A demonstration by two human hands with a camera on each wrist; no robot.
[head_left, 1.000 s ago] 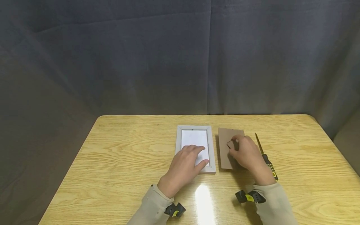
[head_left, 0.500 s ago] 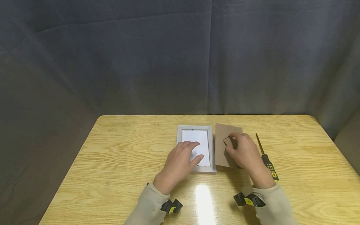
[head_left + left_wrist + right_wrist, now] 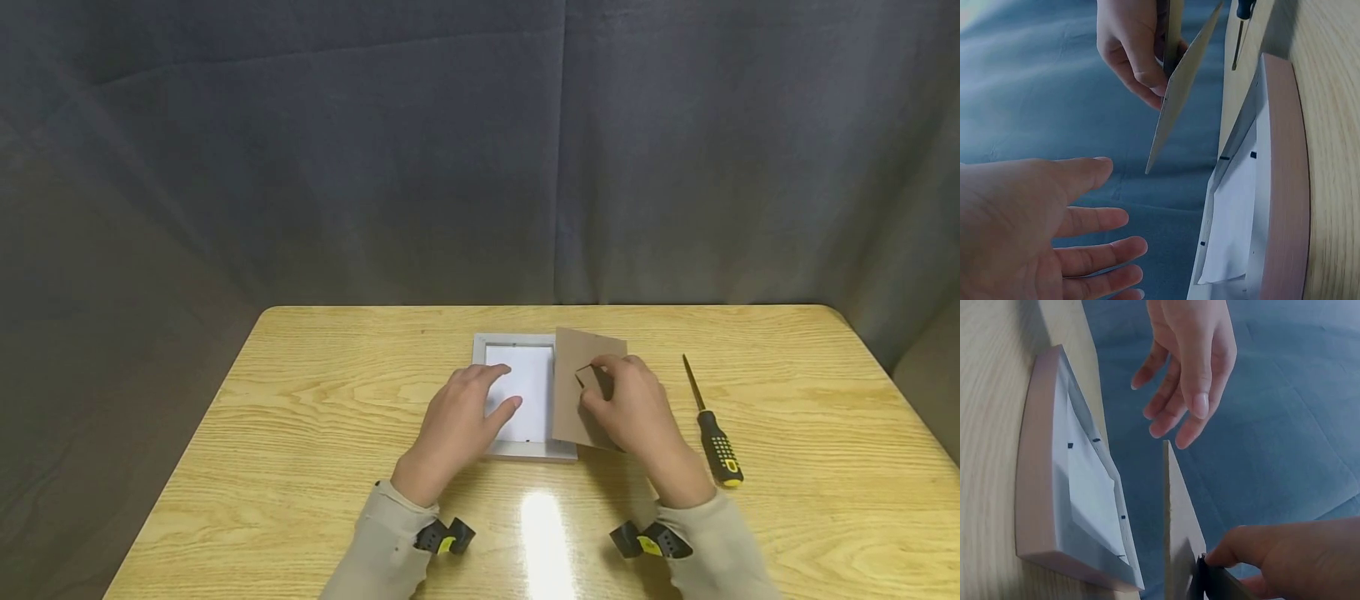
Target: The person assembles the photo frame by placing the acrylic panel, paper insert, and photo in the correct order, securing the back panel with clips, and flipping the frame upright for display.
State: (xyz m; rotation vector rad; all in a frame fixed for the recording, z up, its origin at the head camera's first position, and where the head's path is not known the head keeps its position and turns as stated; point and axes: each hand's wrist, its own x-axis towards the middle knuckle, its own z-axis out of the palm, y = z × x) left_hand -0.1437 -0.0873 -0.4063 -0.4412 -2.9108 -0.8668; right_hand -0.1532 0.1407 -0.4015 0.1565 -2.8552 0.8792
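A white picture frame (image 3: 528, 451) lies on the wooden table with its back up, and a white sheet (image 3: 532, 408) shows inside it. Small dark tabs dot its inner edge in both wrist views. My right hand (image 3: 637, 408) pinches the stand leg of a brown backing board (image 3: 567, 392). The board is tilted in the air and overlaps the frame's right side in the head view; both wrist views show it raised off the frame. Over the frame's left part hovers my left hand (image 3: 457, 412), thumb and fingers spread, holding nothing.
To the right of the right hand lies a screwdriver (image 3: 720, 450) with a black and yellow handle, its shaft pointing away. A dark curtain (image 3: 420, 167) hangs behind the far table edge.
The backing board, in my right hand, has risen and moved left from beside the frame to over its right edge. My left hand has drawn back leftward across the frame.
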